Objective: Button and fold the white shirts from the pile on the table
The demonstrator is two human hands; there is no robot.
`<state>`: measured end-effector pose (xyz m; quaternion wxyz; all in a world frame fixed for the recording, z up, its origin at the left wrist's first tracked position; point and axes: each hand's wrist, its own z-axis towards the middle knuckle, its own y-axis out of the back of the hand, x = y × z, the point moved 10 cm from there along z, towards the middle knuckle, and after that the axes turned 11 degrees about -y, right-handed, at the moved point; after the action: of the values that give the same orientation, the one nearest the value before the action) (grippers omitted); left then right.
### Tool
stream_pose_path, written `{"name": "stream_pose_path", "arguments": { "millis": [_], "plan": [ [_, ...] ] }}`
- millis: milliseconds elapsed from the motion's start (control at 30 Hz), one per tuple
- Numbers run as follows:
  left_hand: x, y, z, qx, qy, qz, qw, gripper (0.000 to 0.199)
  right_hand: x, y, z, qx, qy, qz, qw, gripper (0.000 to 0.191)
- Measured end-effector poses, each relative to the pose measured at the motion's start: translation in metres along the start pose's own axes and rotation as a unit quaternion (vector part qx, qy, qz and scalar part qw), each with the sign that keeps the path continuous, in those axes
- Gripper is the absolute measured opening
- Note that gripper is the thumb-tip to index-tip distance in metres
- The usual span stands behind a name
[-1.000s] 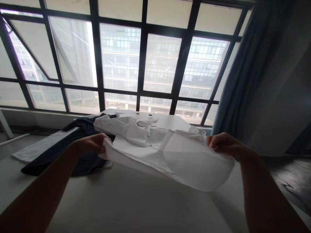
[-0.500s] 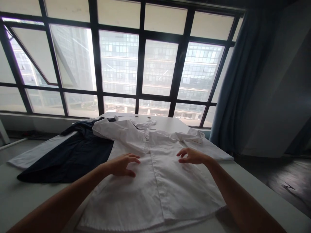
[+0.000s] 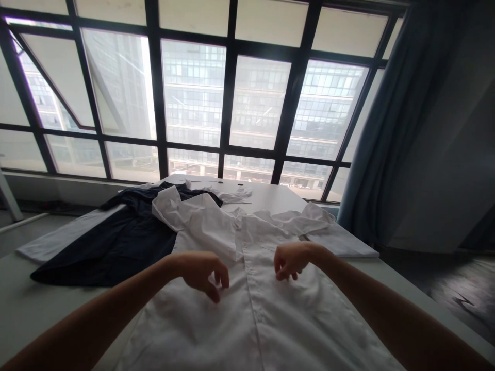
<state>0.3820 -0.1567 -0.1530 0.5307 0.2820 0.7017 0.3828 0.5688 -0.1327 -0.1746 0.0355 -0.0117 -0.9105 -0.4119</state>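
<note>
Fingers of the left hand are curled together, tips at the shirt just left of the placket. Fingers of the right hand are curled likewise, just right of it. Whether either hand pinches cloth cannot be told. Compared with the earlier frame, the fingers are no longer splayed, and the hem has passed below the view. The white shirt lies front up on the table, its collar rumpled and its body smoother below the hands. A navy garment lies beside it on the left.
</note>
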Motion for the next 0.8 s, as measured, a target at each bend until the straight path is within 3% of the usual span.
{"name": "stream_pose_path", "arguments": {
  "millis": [100, 167, 300, 433, 633, 800],
  "plan": [
    [0.017, 0.031, 0.018, -0.096, 0.036, 0.068, 0.992, 0.033, 0.039, 0.042, 0.007, -0.214, 0.080, -0.045, 0.972, 0.029],
    [0.030, 0.054, 0.027, -0.146, 0.073, 0.170, 0.972, 0.035, 0.057, 0.058, 0.013, -0.301, 0.101, -0.064, 0.946, 0.038],
    [0.058, 0.065, 0.049, -0.102, 0.117, 0.244, 0.957, 0.034, 0.078, 0.064, 0.040, -0.327, 0.117, -0.119, 0.930, 0.045],
    [0.081, 0.068, 0.061, -0.075, 0.143, 0.235, 0.959, 0.034, 0.087, 0.069, 0.055, -0.345, 0.126, -0.171, 0.914, 0.036],
    [0.105, 0.063, 0.071, -0.076, 0.176, 0.154, 0.969, 0.028, 0.087, 0.073, 0.048, -0.371, 0.148, -0.196, 0.896, 0.019],
    [0.113, 0.068, 0.070, -0.112, 0.212, 0.179, 0.954, 0.020, 0.075, 0.077, 0.038, -0.408, 0.175, -0.115, 0.889, 0.017]
  ]
}}
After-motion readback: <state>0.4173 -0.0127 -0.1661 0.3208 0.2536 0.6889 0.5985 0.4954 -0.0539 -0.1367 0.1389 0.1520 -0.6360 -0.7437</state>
